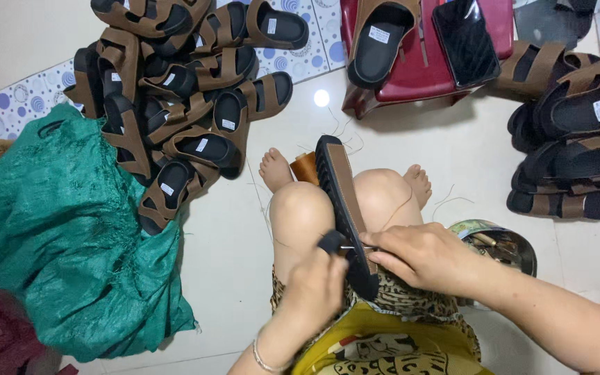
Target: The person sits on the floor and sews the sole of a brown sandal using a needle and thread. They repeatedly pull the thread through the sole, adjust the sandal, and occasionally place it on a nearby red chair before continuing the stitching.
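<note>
A brown sandal [342,201] lies on edge between the seated person's knees, its long axis running away from the body, as the right hand [421,257] pinches a needle [353,247] at its near end and the left hand [321,281] grips the strap.

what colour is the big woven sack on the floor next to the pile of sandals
Green: the large crumpled woven plastic sack is teal-green, shown best in the head view.
</note>
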